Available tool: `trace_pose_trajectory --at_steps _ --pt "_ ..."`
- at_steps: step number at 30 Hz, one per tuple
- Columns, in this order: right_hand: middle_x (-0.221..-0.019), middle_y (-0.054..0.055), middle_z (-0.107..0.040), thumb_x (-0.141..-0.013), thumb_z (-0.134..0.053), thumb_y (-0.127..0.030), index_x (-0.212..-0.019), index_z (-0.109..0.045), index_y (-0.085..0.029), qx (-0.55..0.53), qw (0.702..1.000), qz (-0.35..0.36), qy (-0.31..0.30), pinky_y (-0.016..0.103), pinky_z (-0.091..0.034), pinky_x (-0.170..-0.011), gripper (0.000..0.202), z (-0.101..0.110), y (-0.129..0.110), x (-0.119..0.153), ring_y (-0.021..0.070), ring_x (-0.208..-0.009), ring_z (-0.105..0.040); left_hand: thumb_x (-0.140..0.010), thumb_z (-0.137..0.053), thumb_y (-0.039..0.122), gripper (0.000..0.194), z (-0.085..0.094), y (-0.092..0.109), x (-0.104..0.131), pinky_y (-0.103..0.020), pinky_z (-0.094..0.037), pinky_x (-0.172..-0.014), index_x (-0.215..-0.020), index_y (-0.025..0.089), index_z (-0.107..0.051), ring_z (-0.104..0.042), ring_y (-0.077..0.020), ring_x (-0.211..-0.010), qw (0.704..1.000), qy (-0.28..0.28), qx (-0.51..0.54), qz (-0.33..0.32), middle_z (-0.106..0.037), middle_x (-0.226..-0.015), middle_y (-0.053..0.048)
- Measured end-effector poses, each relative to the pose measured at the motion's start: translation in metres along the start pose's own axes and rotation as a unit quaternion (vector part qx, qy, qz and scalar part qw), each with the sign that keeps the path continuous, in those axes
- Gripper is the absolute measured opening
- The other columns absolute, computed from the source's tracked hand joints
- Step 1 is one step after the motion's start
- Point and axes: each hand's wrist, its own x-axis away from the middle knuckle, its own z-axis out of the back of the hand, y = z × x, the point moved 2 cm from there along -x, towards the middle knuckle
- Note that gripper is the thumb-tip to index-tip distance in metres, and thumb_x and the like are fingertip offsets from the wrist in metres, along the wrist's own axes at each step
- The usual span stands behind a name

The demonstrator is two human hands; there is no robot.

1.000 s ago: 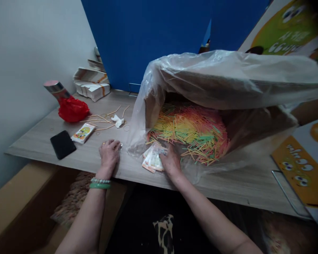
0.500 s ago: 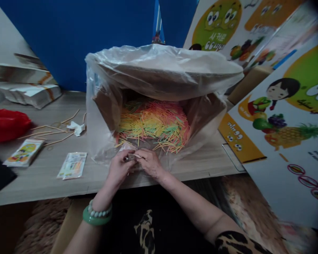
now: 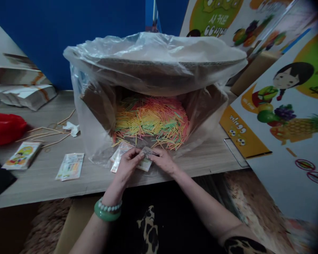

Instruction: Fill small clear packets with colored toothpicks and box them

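Both my hands pinch a small clear plastic packet [image 3: 146, 163] at the front of the open carton. My left hand [image 3: 129, 163] grips its left side, fingers closed. On the opposite edge, the fingers of my right hand [image 3: 163, 160] are closed too. More flat packets [image 3: 118, 157] lie beside and partly under my left hand. Just beyond my hands, a heap of thin coloured sticks [image 3: 153, 120] in yellow, orange, pink and green fills the carton [image 3: 98, 106], which is lined with a clear plastic bag [image 3: 81, 116].
To the left lie filled packets [image 3: 71, 166], a stack of printed cards [image 3: 23, 155], a red bag [image 3: 5, 128], rubber bands, a crumpled white tissue [image 3: 72, 128] and stacked folded white cartons [image 3: 23, 95]. Large printed boxes [image 3: 286, 123] stand on the right, near a metal handle [image 3: 235, 153].
My hands have shifted slightly right, and the packet between them now shows spread flatter. More of the packets by my left hand are visible. The camera view has moved a little.
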Motion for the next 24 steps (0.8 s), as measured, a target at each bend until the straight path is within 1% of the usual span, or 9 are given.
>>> trace_pose_trajectory --at_steps 4,7,10,13,15,17,20,22,24 --pt "-0.061 -0.006 -0.042 -0.080 -0.062 -0.021 -0.057 -0.045 -0.017 0.116 0.993 0.022 -0.006 0.023 -0.024 -0.058 0.029 -0.019 -0.009 0.001 0.0093 -0.062 -0.039 -0.062 -0.082 0.033 0.027 0.002 0.006 0.004 -0.027 -0.051 -0.067 -0.081 0.015 -0.074 -0.063 -0.0166 -0.070 0.996 -0.072 -0.028 0.035 -0.072 -0.076 -0.003" --pt "-0.062 -0.005 -0.045 -0.083 -0.062 -0.021 -0.058 -0.046 -0.017 0.183 0.982 0.041 -0.035 0.023 -0.023 -0.058 0.030 -0.019 -0.014 0.001 0.0095 -0.062 -0.040 -0.068 -0.078 0.034 0.021 0.008 0.005 0.006 -0.030 -0.053 -0.073 -0.079 0.015 -0.076 -0.065 -0.0192 -0.076 0.992 -0.110 -0.055 0.035 -0.074 -0.080 -0.006" --pt "-0.068 -0.003 -0.054 -0.092 -0.056 -0.027 -0.066 -0.056 -0.018 0.218 0.971 0.069 -0.065 0.023 -0.030 -0.061 0.028 0.000 -0.018 0.003 0.0111 -0.067 -0.047 -0.075 -0.070 0.035 0.019 0.008 -0.001 0.008 -0.032 -0.053 -0.073 -0.077 0.016 -0.075 -0.065 -0.0199 -0.076 0.990 -0.120 -0.078 0.010 -0.073 -0.078 -0.006" --pt "-0.085 0.003 -0.065 -0.097 -0.047 -0.022 -0.089 -0.067 -0.018 0.288 0.950 0.112 -0.048 0.026 -0.042 -0.076 0.021 0.041 -0.024 0.011 0.0153 -0.083 -0.057 -0.081 -0.062 0.028 0.018 -0.003 -0.007 0.013 -0.034 -0.052 -0.073 -0.073 0.017 -0.073 -0.064 -0.0203 -0.074 0.974 -0.114 -0.185 -0.070 -0.069 -0.073 -0.006" --pt "-0.101 0.008 -0.068 -0.091 -0.048 -0.011 -0.107 -0.068 -0.016 0.391 0.910 0.130 -0.050 0.033 -0.045 -0.089 0.026 0.070 -0.026 0.021 0.0198 -0.098 -0.059 -0.083 -0.057 0.018 0.019 -0.018 -0.012 0.019 -0.037 -0.053 -0.081 -0.074 0.017 -0.073 -0.067 -0.0223 -0.085 0.941 -0.143 -0.270 -0.142 -0.072 -0.088 -0.009" --pt "-0.118 0.011 -0.066 -0.084 -0.051 -0.005 -0.120 -0.065 -0.018 0.497 0.852 0.146 -0.082 0.043 -0.042 -0.100 0.040 0.091 -0.023 0.033 0.0252 -0.114 -0.055 -0.081 -0.056 0.009 0.021 -0.035 -0.019 0.026 -0.044 -0.049 -0.096 -0.080 0.018 -0.074 -0.064 -0.0265 -0.110 0.900 -0.191 -0.337 -0.199 -0.070 -0.119 -0.013" --pt "-0.134 0.013 -0.059 -0.085 -0.052 -0.005 -0.117 -0.066 -0.019 0.608 0.772 0.167 -0.073 0.059 -0.029 -0.112 0.038 0.106 -0.012 0.045 0.0324 -0.132 -0.043 -0.077 -0.058 0.001 0.026 -0.054 -0.033 0.029 -0.058 -0.031 -0.115 -0.087 0.018 -0.075 -0.042 -0.0334 -0.141 0.846 -0.237 -0.414 -0.240 -0.050 -0.150 -0.014" --pt "-0.135 0.013 -0.059 -0.088 -0.050 -0.007 -0.108 -0.068 -0.019 0.638 0.745 0.188 -0.050 0.063 -0.022 -0.115 0.030 0.108 -0.003 0.046 0.0334 -0.136 -0.040 -0.076 -0.060 0.001 0.028 -0.058 -0.041 0.027 -0.062 -0.020 -0.119 -0.090 0.019 -0.077 -0.028 -0.0350 -0.149 0.828 -0.246 -0.443 -0.241 -0.040 -0.157 -0.013" --pt "-0.130 0.011 -0.063 -0.090 -0.049 -0.008 -0.102 -0.068 -0.019 0.633 0.745 0.209 -0.021 0.060 -0.025 -0.114 0.025 0.110 0.003 0.040 0.0319 -0.132 -0.043 -0.077 -0.061 0.002 0.029 -0.058 -0.046 0.024 -0.062 -0.017 -0.120 -0.091 0.020 -0.078 -0.021 -0.0352 -0.151 0.826 -0.250 -0.452 -0.227 -0.035 -0.160 -0.013"
